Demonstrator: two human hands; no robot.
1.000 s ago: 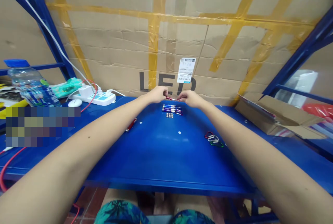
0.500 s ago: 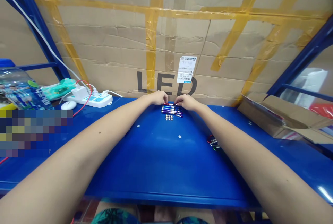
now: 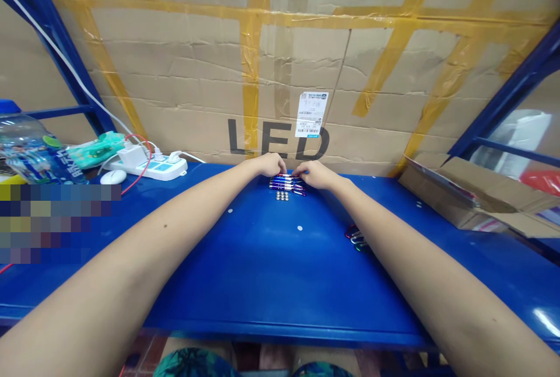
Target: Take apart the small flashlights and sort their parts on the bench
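Observation:
At the far side of the blue table (image 3: 262, 272), several slim, shiny pen-like tubes (image 3: 286, 187) in blue and purple lie side by side in a row. A red pen-like tube (image 3: 286, 175) is at the back of that row. My left hand (image 3: 272, 164) pinches its left end, fingers closed. Its right end is between the closed fingertips of my right hand (image 3: 314, 174), which partly cover it. Just in front of the row sit several small silvery button cells (image 3: 282, 195) in a tight grid.
Coloured carabiners (image 3: 356, 238) lie by my right forearm. An open cardboard box (image 3: 459, 196) stands at the right. On the left are a power strip (image 3: 161, 168), a white mouse (image 3: 112, 177), a red cable (image 3: 144, 173) and a large bottle (image 3: 37, 146). A taped cardboard wall (image 3: 196, 85) rises behind.
Both hands stay at the back of the row, with only slight finger movement. The red tube appears closer against the other tubes. The view has shifted a little.

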